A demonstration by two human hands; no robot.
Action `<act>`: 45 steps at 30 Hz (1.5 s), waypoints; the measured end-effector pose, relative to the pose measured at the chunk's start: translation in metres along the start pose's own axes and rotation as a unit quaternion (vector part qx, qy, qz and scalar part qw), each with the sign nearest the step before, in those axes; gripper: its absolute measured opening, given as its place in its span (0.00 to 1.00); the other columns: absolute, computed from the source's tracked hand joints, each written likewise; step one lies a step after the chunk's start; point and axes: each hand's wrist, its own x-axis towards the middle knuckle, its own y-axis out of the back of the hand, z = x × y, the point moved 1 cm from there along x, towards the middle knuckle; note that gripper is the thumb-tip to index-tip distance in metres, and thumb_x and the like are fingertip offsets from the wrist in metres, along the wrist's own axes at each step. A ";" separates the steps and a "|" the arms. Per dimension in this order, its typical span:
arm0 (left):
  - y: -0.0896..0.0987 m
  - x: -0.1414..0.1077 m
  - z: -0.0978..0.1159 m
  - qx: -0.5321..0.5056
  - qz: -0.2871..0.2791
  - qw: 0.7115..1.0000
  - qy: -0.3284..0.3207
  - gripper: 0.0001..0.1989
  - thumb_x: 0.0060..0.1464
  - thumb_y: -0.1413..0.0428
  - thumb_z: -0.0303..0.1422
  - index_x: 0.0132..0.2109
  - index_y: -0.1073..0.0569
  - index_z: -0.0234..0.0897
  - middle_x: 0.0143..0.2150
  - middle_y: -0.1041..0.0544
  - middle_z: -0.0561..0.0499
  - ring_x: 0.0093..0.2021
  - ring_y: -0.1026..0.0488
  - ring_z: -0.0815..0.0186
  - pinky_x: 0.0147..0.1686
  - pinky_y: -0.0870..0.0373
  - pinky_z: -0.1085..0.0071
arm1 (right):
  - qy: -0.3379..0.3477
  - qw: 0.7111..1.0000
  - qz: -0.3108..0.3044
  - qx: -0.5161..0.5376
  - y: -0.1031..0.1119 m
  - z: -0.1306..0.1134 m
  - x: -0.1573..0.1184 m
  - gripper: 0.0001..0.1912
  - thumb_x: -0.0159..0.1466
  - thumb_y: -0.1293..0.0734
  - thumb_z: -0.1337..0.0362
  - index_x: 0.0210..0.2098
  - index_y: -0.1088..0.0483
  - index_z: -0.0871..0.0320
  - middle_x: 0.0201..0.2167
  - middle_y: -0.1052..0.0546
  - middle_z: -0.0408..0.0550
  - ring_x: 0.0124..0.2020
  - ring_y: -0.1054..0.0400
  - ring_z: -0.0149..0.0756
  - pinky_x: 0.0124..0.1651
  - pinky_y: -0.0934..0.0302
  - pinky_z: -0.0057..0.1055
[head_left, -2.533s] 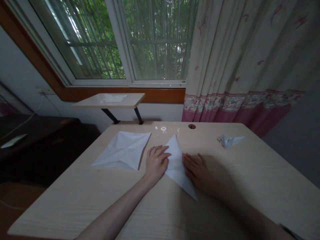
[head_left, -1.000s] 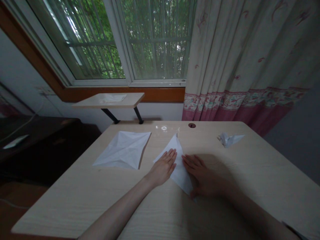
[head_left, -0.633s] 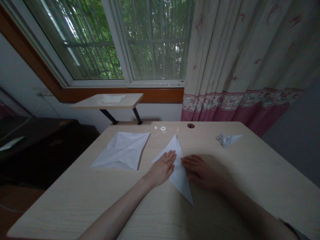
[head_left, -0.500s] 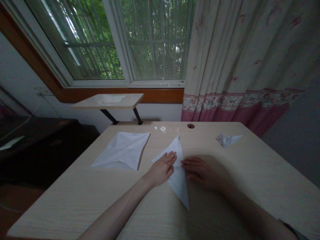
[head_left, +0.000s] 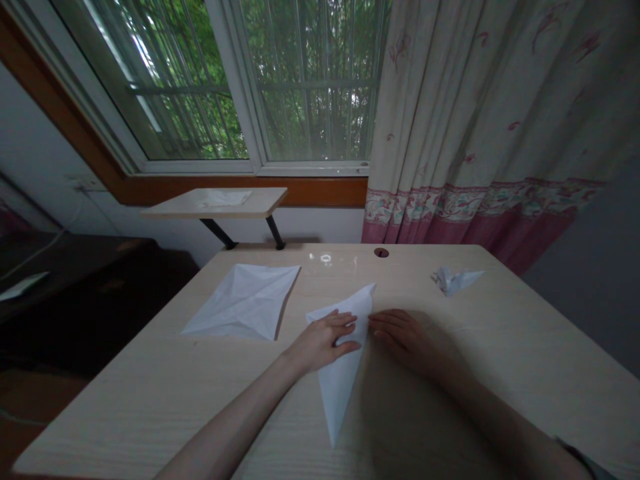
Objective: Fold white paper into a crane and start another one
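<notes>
Resting open, the left hand (head_left: pixel 323 343) lies flat on a kite-shaped folded paper (head_left: pixel 341 380) near the counter's (head_left: pixel 125 407) middle, its tip pointing toward the near edge; the open right hand (head_left: pixel 405 337) sits at the paper's right edge. A creased paper sheet (head_left: pixel 240 301) lies to the left, a small paper fold (head_left: pixel 454 281) far right, with open counter between them and the far edge.

Room dim; daylight enters only through a white-framed window (head_left: pixel 310 80) with vertical bars, green foliage behind, set in an orange-brown wooden surround (head_left: pixel 240 191) in a white wall (head_left: pixel 45 140). A cream curtain (head_left: pixel 450 113) with a pink floral hem hangs at right. Below the sill, a pale board (head_left: pixel 215 202) stands on black brackets. A light wood-grain desk (head_left: pixel 125 400) has a round grommet hole (head_left: pixel 381 253) and a small window glare (head_left: pixel 326 258). A dark cabinet (head_left: pixel 75 273) stands left, above a brown floor (head_left: pixel 30 427).
</notes>
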 end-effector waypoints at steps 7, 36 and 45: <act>-0.001 -0.001 0.001 -0.021 0.004 1.000 -0.007 0.13 0.62 0.42 0.41 0.49 0.20 0.40 0.60 0.26 0.45 0.61 0.29 0.60 0.67 0.40 0.56 | 0.022 0.997 -0.039 -0.062 -0.009 0.006 -0.002 0.24 0.73 0.45 0.62 0.67 0.41 0.56 0.69 0.40 0.51 0.68 0.45 0.40 0.68 0.46 0.49; 0.001 0.000 0.005 0.015 -0.027 0.999 -0.026 0.19 0.65 0.44 0.38 0.59 0.27 0.37 0.62 0.27 0.45 0.63 0.31 0.61 0.67 0.41 0.60 | 0.030 0.995 0.043 -0.086 -0.011 0.009 0.000 0.17 0.73 0.44 0.65 0.56 0.29 0.53 0.55 0.23 0.48 0.57 0.31 0.39 0.67 0.49 0.51; 0.005 -0.001 0.008 -0.042 -0.067 0.996 -0.041 0.17 0.65 0.44 0.32 0.60 0.28 0.39 0.63 0.29 0.45 0.65 0.33 0.63 0.68 0.43 0.58 | -0.038 0.976 0.190 -0.100 -0.007 0.027 -0.002 0.17 0.71 0.43 0.66 0.54 0.29 0.52 0.53 0.22 0.49 0.55 0.30 0.41 0.65 0.49 0.49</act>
